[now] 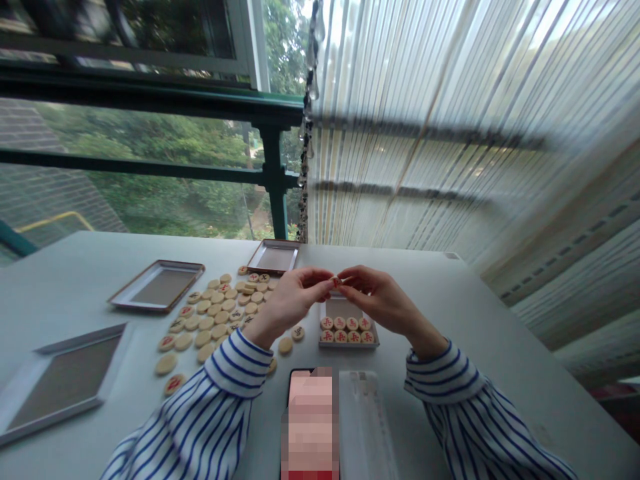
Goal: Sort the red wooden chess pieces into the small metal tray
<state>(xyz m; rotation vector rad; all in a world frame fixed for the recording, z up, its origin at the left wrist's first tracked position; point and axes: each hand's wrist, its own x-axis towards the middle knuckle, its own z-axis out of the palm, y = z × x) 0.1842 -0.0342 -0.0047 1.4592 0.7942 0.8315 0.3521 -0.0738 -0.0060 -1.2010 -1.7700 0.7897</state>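
Observation:
Between the fingertips of my left hand [295, 297] and my right hand [380, 297] is a round xiangqi piece [337, 283] with a red marking. Both hands pinch it above the far part of a small open box [349, 345]. In the near part of that box lie two rows of pieces [346, 330] with red characters, face up. Left of the box, partly behind my left forearm, many loose wooden pieces [220, 317] are spread out. Some show red or black characters and others show plain backs.
Two shallow trays, a brown-rimmed one [120, 305] and a smaller one [253, 268], stand at the back. A larger tray [55, 419] lies at the left. A phone [310, 420] and a clear plastic case [364, 427] lie in front of me on the white table [430, 273].

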